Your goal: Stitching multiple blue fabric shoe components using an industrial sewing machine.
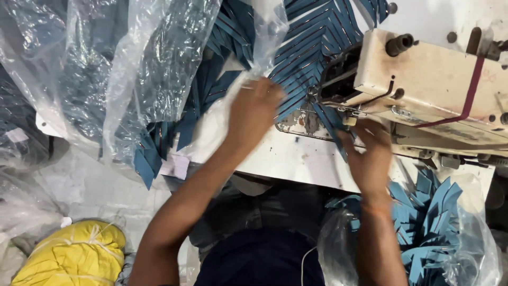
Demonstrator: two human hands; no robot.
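Blue fabric strip [332, 123] under sewing machine [434, 79], between left hand [254, 114], right hand [370, 156].

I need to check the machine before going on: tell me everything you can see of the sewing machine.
The sewing machine is cream-coloured metal, grimy and worn, its head lying across the upper right of the white table. A dark knob sticks out on top and a dark red band runs down its side. Blue fabric strips fan out beside its needle end. The right hand works just below that end, blurred.

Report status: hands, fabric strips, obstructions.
Left hand on the fanned blue strips. Right hand holds one strip at sewing machine. Plastic bag crowds left.
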